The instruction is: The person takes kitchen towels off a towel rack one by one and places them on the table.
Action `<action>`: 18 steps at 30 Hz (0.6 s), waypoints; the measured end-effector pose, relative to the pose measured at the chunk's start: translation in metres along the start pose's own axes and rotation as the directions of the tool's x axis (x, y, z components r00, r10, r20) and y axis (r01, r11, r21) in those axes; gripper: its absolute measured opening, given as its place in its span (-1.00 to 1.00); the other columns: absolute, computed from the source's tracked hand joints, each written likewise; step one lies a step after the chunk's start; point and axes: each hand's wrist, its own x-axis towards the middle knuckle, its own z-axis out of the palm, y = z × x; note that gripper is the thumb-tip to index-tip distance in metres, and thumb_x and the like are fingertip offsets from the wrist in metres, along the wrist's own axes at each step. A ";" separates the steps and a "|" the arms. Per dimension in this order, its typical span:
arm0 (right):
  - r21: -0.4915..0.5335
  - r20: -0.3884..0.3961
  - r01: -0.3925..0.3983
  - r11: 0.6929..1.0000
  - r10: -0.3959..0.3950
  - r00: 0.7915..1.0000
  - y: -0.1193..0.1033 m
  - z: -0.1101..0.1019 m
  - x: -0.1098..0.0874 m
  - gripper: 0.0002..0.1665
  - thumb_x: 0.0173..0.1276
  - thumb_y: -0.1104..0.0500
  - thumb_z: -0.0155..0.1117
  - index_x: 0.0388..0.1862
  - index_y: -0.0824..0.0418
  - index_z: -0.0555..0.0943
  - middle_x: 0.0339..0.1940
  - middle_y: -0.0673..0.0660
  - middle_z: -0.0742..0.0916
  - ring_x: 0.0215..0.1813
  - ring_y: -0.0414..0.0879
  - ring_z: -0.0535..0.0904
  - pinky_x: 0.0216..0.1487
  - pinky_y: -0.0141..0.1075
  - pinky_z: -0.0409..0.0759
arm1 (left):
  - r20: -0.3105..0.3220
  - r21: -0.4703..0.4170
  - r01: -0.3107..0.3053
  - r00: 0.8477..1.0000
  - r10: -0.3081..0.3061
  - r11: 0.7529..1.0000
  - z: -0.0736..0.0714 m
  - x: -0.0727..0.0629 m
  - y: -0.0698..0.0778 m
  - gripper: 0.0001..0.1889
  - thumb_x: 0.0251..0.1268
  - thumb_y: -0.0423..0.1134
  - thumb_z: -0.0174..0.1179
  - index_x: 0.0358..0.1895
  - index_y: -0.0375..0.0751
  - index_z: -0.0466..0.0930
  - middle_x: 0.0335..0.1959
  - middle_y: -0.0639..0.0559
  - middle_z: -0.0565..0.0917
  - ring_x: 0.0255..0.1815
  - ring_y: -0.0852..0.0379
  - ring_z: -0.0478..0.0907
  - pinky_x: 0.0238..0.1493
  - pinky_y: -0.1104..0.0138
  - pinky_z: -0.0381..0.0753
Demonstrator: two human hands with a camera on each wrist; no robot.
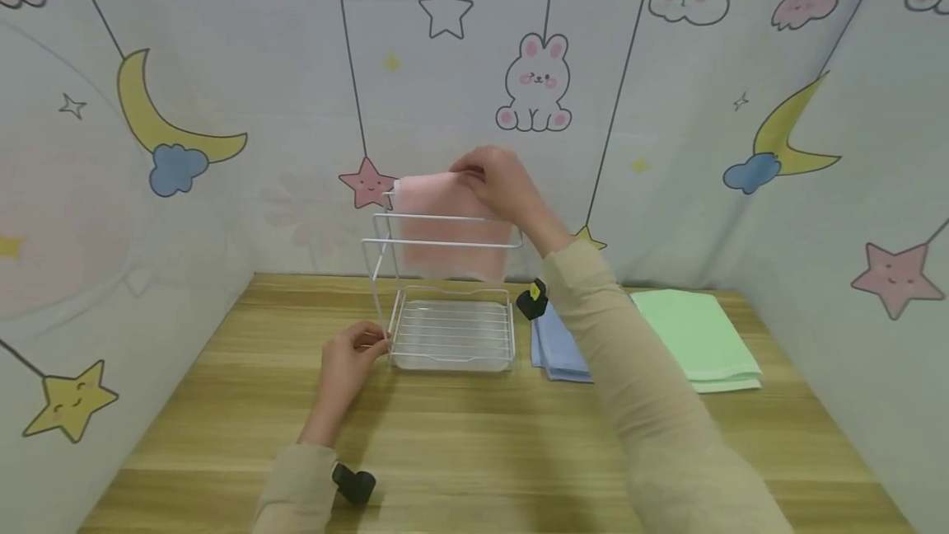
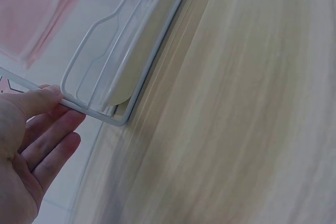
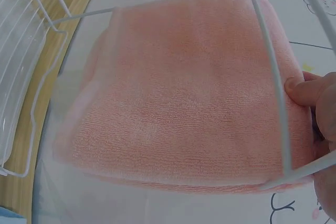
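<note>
A white wire rack with upper rails and a low basket stands on the wooden table. Over its rearmost top rail hangs a folded pink towel, its lower edge well above the basket. My right hand pinches the towel's top edge near its right end; in the right wrist view the thumb lies on the pink cloth. At the rack's lower left, my left hand pinches the frame wire between thumb and fingers, as the left wrist view shows close up.
Inside the rack's base sits a clear tray. To the right lie a folded blue towel, partly behind my right sleeve, and a folded green towel. A wall cloth with cartoon prints rises behind the table and at both sides.
</note>
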 end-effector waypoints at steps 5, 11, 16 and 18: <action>-0.002 -0.038 -0.009 1.000 0.009 0.999 -0.004 -0.020 0.007 -0.80 0.43 0.27 0.23 -0.06 0.24 0.74 -0.05 0.16 0.80 0.08 -0.01 0.69 0.19 -0.26 0.63 | 0.009 -0.008 -0.002 1.000 0.002 1.000 -0.001 -0.001 0.000 -0.87 0.14 -0.39 0.40 -0.27 -0.34 0.67 -0.26 -0.27 0.78 -0.22 -0.06 0.76 -0.22 0.46 0.71; 0.005 -0.095 0.000 1.000 0.001 0.995 -0.015 -0.049 0.015 -0.79 0.43 0.29 0.21 -0.05 0.27 0.73 -0.05 0.20 0.80 0.08 0.00 0.69 0.19 -0.26 0.64 | 0.017 -0.011 0.008 1.000 -0.008 1.000 0.000 -0.002 0.000 -0.86 0.15 -0.39 0.40 -0.26 -0.35 0.67 -0.25 -0.28 0.78 -0.19 -0.10 0.76 -0.19 0.39 0.74; -0.040 -0.121 0.009 0.999 -0.014 0.993 -0.027 -0.073 0.025 -0.78 0.45 0.29 0.19 -0.03 0.28 0.71 -0.02 0.20 0.79 0.09 0.00 0.68 0.22 -0.27 0.62 | 0.006 0.000 0.012 1.000 -0.012 1.000 0.000 0.000 0.000 -0.86 0.14 -0.39 0.41 -0.27 -0.34 0.67 -0.26 -0.27 0.78 -0.21 -0.09 0.76 -0.22 0.46 0.71; -0.070 -0.128 0.012 0.997 -0.021 0.992 -0.031 -0.082 0.030 -0.78 0.46 0.28 0.18 -0.03 0.28 0.71 -0.01 0.19 0.79 0.10 -0.01 0.68 0.33 -0.24 0.55 | 0.001 0.001 0.012 1.000 -0.012 1.000 0.000 0.000 0.000 -0.86 0.14 -0.38 0.41 -0.27 -0.34 0.67 -0.26 -0.26 0.79 -0.21 -0.07 0.76 -0.25 0.51 0.68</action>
